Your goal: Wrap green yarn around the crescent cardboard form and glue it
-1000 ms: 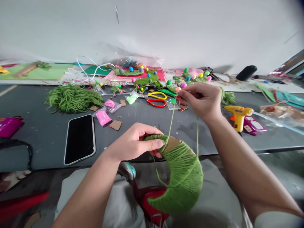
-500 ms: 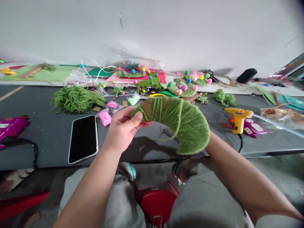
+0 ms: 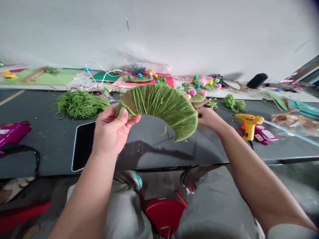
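My left hand (image 3: 109, 129) pinches the left end of a crescent-shaped piece (image 3: 159, 103) wrapped in green yarn, thumb in front and fingers behind. Brown cardboard shows through near that end. The piece is raised over the table, its curve upward and its wide right tip pointing down. A short strand of yarn (image 3: 163, 131) hangs below its inner edge. My right hand (image 3: 208, 118) is just past the right edge of the crescent, its fingers curled. Whatever lies in those fingers is hidden, and part of the hand is behind the piece.
A phone (image 3: 83, 146) and a heap of green yarn (image 3: 81, 103) lie on the left. To the right are a yellow glue gun (image 3: 248, 124), a purple device (image 3: 266, 133) and a smaller yarn bundle (image 3: 233, 102). Pompom-decorated green pieces (image 3: 198, 97) line the back.
The crescent has moved up and to the left with my left hand. My right hand has come out from behind it on the right. The long strand across its front no longer shows there.
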Demonstrator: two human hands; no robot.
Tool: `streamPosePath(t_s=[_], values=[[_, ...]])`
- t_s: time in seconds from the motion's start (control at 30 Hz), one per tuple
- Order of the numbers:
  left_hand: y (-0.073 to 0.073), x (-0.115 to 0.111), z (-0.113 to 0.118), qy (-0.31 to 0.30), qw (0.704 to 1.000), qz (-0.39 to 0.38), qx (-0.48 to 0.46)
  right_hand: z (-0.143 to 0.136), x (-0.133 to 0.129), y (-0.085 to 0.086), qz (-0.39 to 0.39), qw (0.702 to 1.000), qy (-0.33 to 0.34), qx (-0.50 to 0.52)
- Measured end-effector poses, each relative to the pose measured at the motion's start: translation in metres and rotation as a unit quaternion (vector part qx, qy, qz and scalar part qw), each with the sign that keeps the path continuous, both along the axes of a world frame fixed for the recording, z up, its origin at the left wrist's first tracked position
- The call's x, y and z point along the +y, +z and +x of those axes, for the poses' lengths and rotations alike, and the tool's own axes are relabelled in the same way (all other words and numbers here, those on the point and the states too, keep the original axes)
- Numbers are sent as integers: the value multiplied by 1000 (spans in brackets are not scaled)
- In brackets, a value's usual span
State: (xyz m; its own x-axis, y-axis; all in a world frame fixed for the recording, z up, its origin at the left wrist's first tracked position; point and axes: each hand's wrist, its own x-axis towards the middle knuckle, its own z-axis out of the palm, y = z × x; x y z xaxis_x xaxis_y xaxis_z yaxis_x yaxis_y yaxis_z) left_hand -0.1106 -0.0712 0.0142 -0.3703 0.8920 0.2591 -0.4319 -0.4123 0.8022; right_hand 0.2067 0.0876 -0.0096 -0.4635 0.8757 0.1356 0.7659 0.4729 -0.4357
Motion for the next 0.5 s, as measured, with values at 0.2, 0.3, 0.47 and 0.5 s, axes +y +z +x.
streamPosePath(t_s=[0.2, 0.3, 0.47, 0.5], values=[[2, 1, -11, 40, 999, 9, -12, 9, 6, 4, 48, 992, -107, 49], [2, 1, -5, 36, 999, -1, -3, 14, -3, 16, -27, 998, -4, 58], [2, 2, 9, 3, 1000, -8, -9, 2, -30, 23, -105, 973, 204, 16], [2, 2, 12, -3, 1000, -9, -12, -8, -37, 19, -114, 964, 239, 19]])
